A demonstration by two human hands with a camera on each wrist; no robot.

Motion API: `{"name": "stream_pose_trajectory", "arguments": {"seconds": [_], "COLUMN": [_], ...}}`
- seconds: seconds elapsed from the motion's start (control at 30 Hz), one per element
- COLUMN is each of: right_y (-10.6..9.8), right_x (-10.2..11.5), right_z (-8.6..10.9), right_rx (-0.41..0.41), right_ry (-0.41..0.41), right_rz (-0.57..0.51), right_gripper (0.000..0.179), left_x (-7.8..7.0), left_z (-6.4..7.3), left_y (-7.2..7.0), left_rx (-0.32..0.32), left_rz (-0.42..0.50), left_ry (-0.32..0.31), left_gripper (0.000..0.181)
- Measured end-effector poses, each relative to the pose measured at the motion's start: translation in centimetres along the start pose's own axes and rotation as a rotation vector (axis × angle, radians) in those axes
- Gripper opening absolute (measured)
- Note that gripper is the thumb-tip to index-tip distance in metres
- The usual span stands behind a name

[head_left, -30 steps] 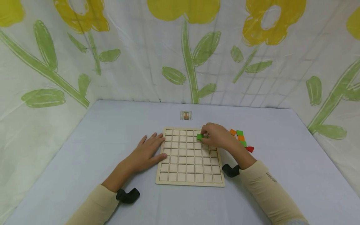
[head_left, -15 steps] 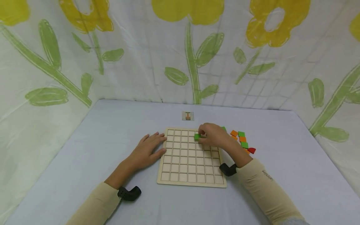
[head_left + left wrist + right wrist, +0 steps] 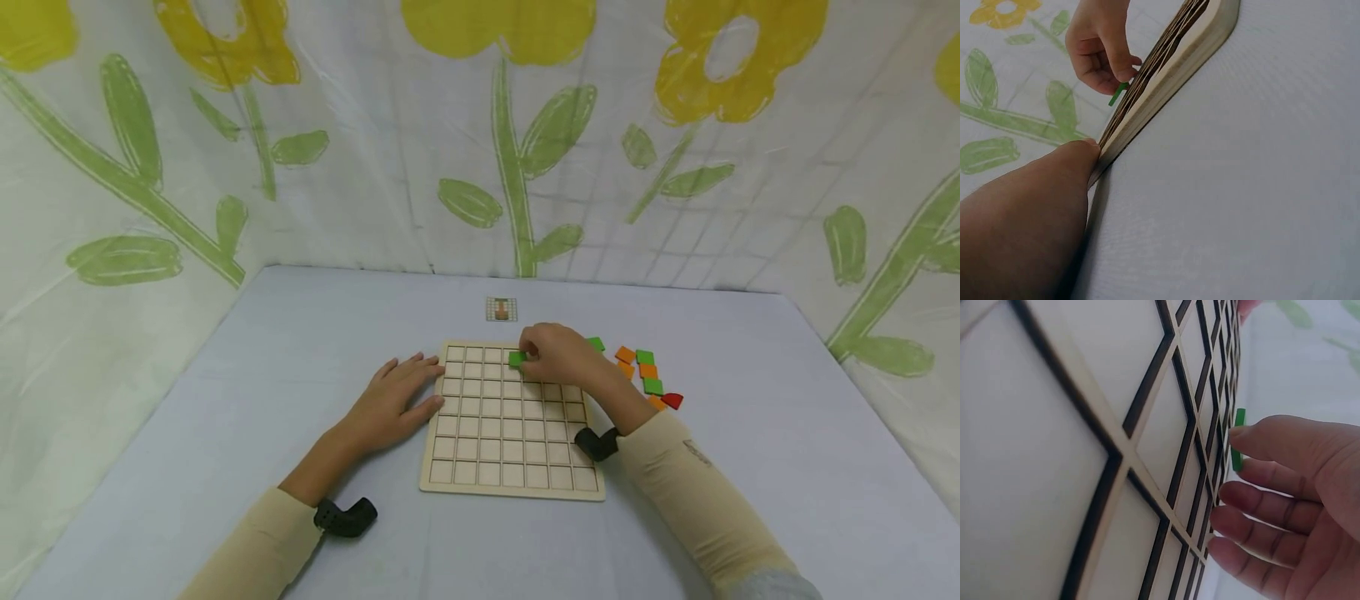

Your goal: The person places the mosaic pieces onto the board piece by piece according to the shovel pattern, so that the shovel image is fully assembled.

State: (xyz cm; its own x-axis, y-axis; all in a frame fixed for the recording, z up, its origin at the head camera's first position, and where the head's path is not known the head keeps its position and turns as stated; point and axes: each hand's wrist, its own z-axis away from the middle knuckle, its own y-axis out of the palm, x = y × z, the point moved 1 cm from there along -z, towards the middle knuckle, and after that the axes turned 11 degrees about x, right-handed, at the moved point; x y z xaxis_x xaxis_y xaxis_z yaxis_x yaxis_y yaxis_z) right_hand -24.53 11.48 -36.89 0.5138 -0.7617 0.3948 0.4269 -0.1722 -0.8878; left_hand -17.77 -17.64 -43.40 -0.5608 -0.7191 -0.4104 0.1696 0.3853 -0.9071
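A wooden grid board (image 3: pixel 480 475) with rows of square recesses lies on the table. Over its far part, my right hand (image 3: pixel 558 354) pinches a green square tile (image 3: pixel 517 359) between thumb and fingers. In the right wrist view the tile (image 3: pixel 1239 440) stands edge-on at the thumb tip, close over the grid, with the other fingers loosely bent below. My left hand (image 3: pixel 393 404) lies flat with fingers spread, its fingertips at the board's left edge. The left wrist view shows the left thumb (image 3: pixel 1054 169) against the board's side.
Right of the board lie several loose tiles: orange squares (image 3: pixel 648 372), green squares (image 3: pixel 653 387) and a red rounded piece (image 3: pixel 672 401). A small card with a gridded picture (image 3: pixel 501 309) sits beyond the board. A flower-printed curtain (image 3: pixel 360 167) hangs behind the table.
My right hand has moved left over the far rows of the board, carrying the green tile. More loose tiles show beside its forearm. The left hand stays at the board's edge.
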Motion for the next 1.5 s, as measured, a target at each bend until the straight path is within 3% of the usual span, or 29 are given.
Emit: {"name": "stream_pose_trajectory", "arguments": {"seconds": [0.6,0.87,1.5], "right_y": [0.2,0.0,0.3], "right_x": [0.6,1.1,1.4], "right_z": [-2.0,-2.6,-3.7], "right_rx": [0.022,0.057,0.046], "right_ry": [0.017,0.006,0.008], "right_rz": [-0.022,-0.023,-0.040], "right_gripper": [0.010,0.019,0.022], "left_x": [-0.2,-0.3,-0.3], "left_z": [0.1,0.2,0.0], "left_y": [-0.1,-0.2,-0.2], "left_rx": [-0.018,-0.011,0.002], "left_rz": [0.009,0.018,0.018], "left_ry": [0.005,0.000,-0.016], "left_gripper": [0.051,0.051,0.052]}}
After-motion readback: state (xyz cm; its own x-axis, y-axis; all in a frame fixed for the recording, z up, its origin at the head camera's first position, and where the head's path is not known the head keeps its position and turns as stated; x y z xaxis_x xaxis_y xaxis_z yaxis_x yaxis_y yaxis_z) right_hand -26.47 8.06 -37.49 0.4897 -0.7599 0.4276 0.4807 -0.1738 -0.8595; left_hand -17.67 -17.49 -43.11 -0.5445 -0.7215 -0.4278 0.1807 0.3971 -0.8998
